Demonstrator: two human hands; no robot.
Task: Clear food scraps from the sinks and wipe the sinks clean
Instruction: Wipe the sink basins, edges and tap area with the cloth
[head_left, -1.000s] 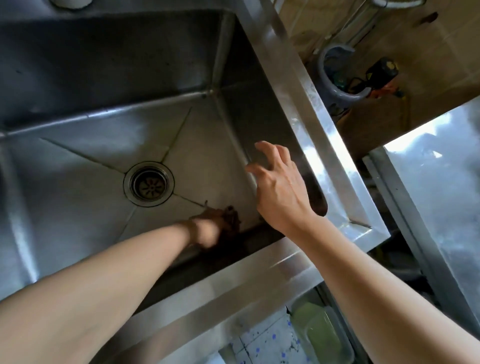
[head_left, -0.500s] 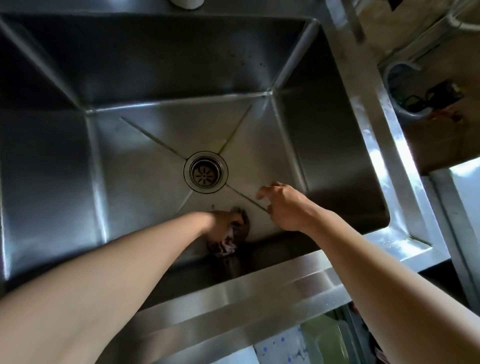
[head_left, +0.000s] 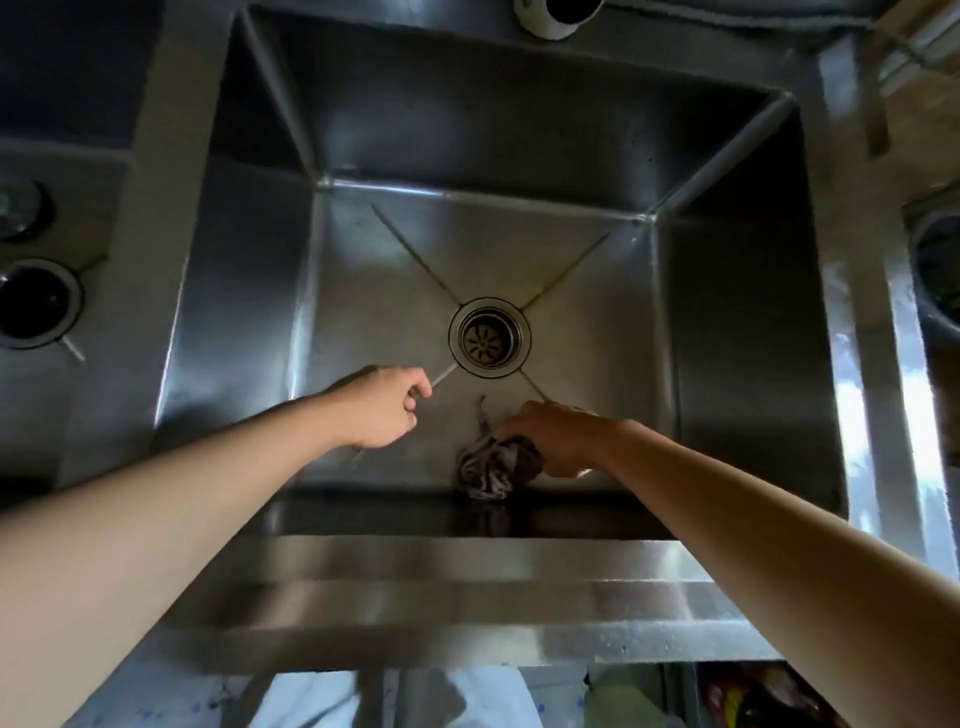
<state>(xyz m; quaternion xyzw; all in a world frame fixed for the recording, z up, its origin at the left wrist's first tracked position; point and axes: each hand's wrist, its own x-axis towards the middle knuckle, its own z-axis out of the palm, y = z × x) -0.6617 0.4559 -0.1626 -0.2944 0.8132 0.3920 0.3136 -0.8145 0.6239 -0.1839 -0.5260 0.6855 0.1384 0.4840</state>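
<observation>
Deep stainless steel sink (head_left: 737, 332) holds both hands. Right hand (head_left: 558, 436) grips the crumpled dark striped rag (head_left: 488, 470); left hand (head_left: 382, 405) is curled, seemingly empty. Wiping comes next
</observation>
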